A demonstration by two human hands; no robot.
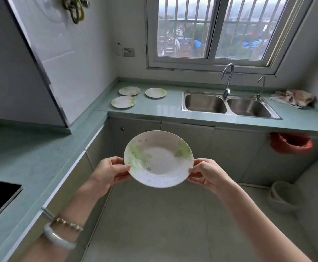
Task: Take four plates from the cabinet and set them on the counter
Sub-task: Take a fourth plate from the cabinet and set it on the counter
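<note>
here both hands — left hand (108, 172), right hand (206, 174) — pinch the plate (158, 158) rim.

Plates: four — held plate (158, 159), plus three on the counter (173, 108): back-left plate (129, 90), back-right plate (155, 92), front plate (123, 101). Hands: two — left hand (108, 173), right hand (207, 174). Sink (226, 104): one, two basins. Taps: two, tall tap (227, 78) and small tap (260, 86). Wrist bands: two, bead bracelet (67, 223) and pale bangle (57, 238). One red bag (290, 142), one cloth (294, 97).

Home kitchen, double sink (228, 105), countertop (31, 154), window (216, 29)
</note>
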